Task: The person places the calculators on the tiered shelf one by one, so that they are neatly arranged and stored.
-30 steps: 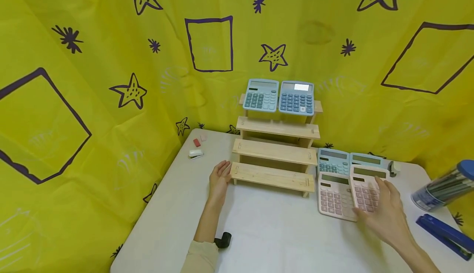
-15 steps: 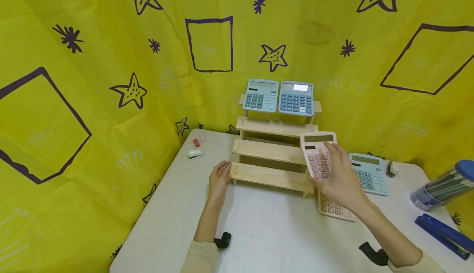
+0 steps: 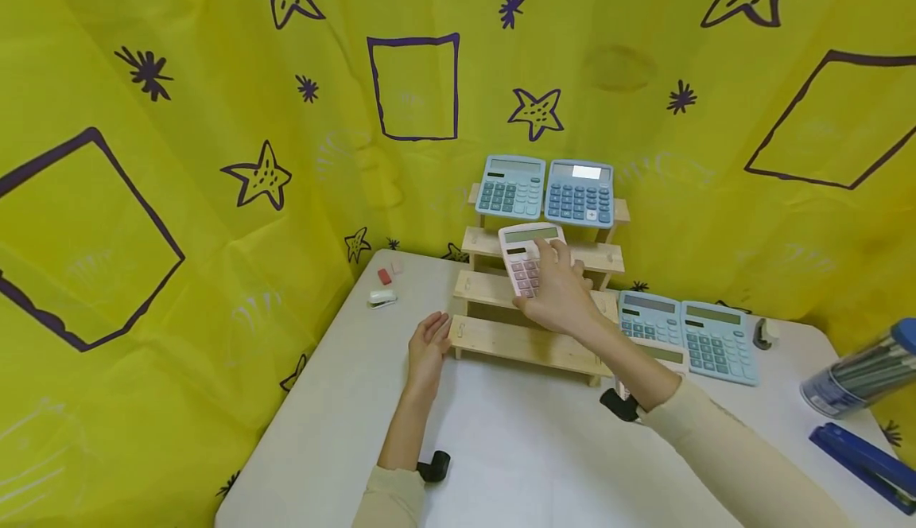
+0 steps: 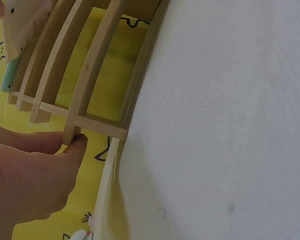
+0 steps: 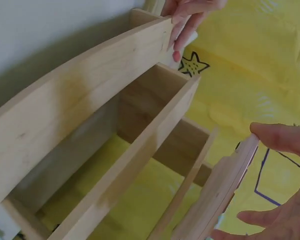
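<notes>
My right hand [image 3: 564, 293] grips a pink calculator [image 3: 521, 262] by its sides, holding it in front of the middle steps of a wooden tiered display rack [image 3: 522, 343]. In the right wrist view the pink calculator [image 5: 222, 187] appears edge-on, apart from the thumb-side boards. At the rack's left end, my left hand [image 3: 425, 357] pinches the tip of the lowest board; the left wrist view shows thumb and finger of this hand [image 4: 35, 170] on it. On the top step lean a light teal calculator [image 3: 511, 187] and a blue calculator [image 3: 580, 192].
Right of the rack lie two light blue calculators [image 3: 719, 343] and a second pink one [image 3: 665, 355], partly behind my forearm. Further right are a pencil tub [image 3: 859, 369], a blue stapler [image 3: 862, 464] and a tape dispenser-like item [image 3: 765, 334]. A small white stapler [image 3: 382, 298] and red eraser [image 3: 384, 276] lie left.
My right hand has lifted the pink calculator off the right side of the table and carried it left to the front of the rack. The left hand stays at the rack's end.
</notes>
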Tool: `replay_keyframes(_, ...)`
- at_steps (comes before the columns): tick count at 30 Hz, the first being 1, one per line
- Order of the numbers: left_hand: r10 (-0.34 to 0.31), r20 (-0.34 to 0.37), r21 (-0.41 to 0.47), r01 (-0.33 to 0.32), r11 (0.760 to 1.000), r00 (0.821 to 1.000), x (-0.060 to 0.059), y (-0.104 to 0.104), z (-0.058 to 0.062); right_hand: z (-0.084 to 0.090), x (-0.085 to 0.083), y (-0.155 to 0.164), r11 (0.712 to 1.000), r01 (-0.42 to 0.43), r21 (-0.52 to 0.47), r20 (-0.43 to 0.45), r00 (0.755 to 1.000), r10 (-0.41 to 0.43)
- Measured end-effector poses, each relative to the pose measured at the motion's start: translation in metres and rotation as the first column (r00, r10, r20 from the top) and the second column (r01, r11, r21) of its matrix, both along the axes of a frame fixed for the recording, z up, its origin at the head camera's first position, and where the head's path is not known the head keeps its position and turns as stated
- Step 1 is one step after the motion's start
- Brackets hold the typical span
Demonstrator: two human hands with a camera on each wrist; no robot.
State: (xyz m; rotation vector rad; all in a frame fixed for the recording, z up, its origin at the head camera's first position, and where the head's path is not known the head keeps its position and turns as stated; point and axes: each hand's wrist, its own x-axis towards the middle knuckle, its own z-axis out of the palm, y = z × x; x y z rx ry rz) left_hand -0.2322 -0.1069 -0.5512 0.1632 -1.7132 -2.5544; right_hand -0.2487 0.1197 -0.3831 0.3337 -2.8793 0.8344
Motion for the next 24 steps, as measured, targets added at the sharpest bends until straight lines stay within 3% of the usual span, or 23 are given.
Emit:
replay_keyframes(7,0.008,0.020,0.014,-0.008,1.000,1.000,0.001,0.001,-0.003,-0.015,-0.034,-0.039,0.995,0.099,0.019,-0.009,0.995,-0.098)
replay_keyframes(15,0.005,0.021,0.010,-0.005,1.000,1.000,0.000,0.003,-0.001,-0.032,-0.064,-0.069,0.975,0.217,0.040,-0.110,0.971,-0.211)
replay_keyframes(19,0.002,0.021,0.000,-0.002,1.000,1.000,-0.002,0.003,0.000,-0.037,-0.063,-0.068,0.980,0.199,-0.023,-0.133,0.971,-0.201)
replay_keyframes(24,0.016,0.024,-0.013,-0.015,1.000,1.000,-0.002,0.001,0.001,-0.043,-0.038,-0.049,0.986,0.133,-0.097,-0.175,0.973,-0.149)
